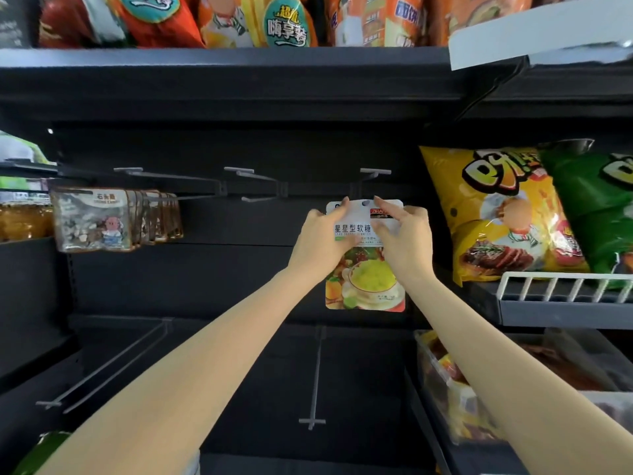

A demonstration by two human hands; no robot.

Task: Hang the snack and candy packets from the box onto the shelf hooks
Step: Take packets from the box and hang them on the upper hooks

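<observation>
**Clerk A:** Item: candy packet (pixel 365 269), white top panel, fruit picture below. Location: held up against the dark back panel, right-hand end of the upper hook row, its punched hole just under the hook (pixel 374 173) there. Whether the hole is on the prong yet cannot be told.

**Clerk B:** Hands?

**Clerk A:** Left hand (pixel 320 236) pinches the packet's upper left corner, fingers curled over the face. Right hand (pixel 407 234) pinches the upper right, one fingertip raised beside the hole. Both grip the same packet; neither is spread flat.

**Clerk B:** Neighbouring stock?

**Clerk A:** Row of clear packets (pixel 113 219) already hung on the far-left hook. Middle hook (pixel 251 174) bare. Yellow chip bag (pixel 503 214) and green bag (pixel 596 214) stand on the wire-fronted shelf (pixel 561 286) to the right. Lower hooks (pixel 312 375) unfilled.

**Clerk B:** Handling note for this step?

**Clerk A:** Judged: the person should keep the top edge taut between the two pinches so the hole stays open and level, bring the hole to the prong tip, then slide the packet straight back along it. The film looks soft; a slack grip would probably let the header fold and miss. Releasing one hand only once the prong shows through the hole seems wise.
</observation>
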